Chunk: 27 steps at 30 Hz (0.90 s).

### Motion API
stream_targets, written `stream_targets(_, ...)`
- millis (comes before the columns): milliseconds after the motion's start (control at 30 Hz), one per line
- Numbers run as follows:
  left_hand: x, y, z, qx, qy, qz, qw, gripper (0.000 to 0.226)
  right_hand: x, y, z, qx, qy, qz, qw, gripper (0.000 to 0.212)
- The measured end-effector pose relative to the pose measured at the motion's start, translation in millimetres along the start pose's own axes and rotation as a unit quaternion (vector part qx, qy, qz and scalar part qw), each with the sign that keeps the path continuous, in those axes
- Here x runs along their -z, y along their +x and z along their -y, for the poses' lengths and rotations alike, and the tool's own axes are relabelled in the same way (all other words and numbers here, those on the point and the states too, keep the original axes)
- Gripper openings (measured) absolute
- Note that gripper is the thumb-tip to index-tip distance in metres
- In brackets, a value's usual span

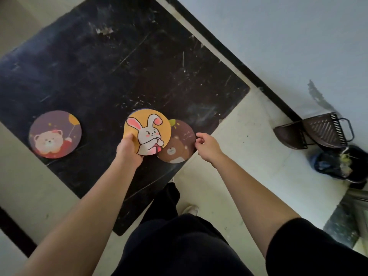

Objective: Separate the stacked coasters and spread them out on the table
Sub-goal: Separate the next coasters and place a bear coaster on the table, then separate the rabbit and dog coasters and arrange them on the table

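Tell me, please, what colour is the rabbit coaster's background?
Yellow-orange, on the rabbit coaster, head view.

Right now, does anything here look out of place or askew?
Yes. The brown bear coaster lies partly under the rabbit coaster held by the left hand, and appears to overhang the table edge.

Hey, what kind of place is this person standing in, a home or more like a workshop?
Probably a plain indoor room, home or utility space; hard to say which. A scuffed black table stands on pale floor tiles, and a dark dustpan and a lined waste bin sit against the white wall.
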<state>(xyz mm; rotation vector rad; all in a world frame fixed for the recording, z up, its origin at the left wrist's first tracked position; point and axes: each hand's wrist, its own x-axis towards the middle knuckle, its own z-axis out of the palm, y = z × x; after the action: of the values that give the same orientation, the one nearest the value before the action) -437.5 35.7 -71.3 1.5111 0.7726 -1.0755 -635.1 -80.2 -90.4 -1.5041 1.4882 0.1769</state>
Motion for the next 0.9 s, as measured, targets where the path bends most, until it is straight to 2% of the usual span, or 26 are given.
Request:
stream_targets(167,3,5,2,-0.039,0.054,0.023,0.998,0.051,-5,2,4,-0.006,-0.005,0.012,1.000,0.044)
stream_targets(367,10,4,1,-0.061,0.061,0.052,0.995,0.048,3,-2,9,-0.019,0.009,0.023,1.000,0.047)
stream_targets(500,-1,-14,-13,-0.079,0.079,0.125,0.986,0.045,25,-9,34,0.001,0.082,0.014,0.997,0.046)
stream_targets(633,-31,-39,-26,-0.094,0.152,0.212,0.961,0.038,53,-14,63,0.007,0.202,0.036,0.979,0.042)
stream_targets(733,-59,-53,-29,-0.128,0.217,0.252,0.934,0.033,74,-12,66,0.028,0.248,0.016,0.968,0.036)
stream_targets(833,-89,-64,-26,-0.209,0.290,0.214,0.909,0.031,96,-8,57,0.038,0.271,0.003,0.962,0.031)
stream_targets(900,-108,-71,-20,-0.279,0.344,0.169,0.880,0.026,112,-3,50,0.043,0.230,-0.029,0.972,0.029)
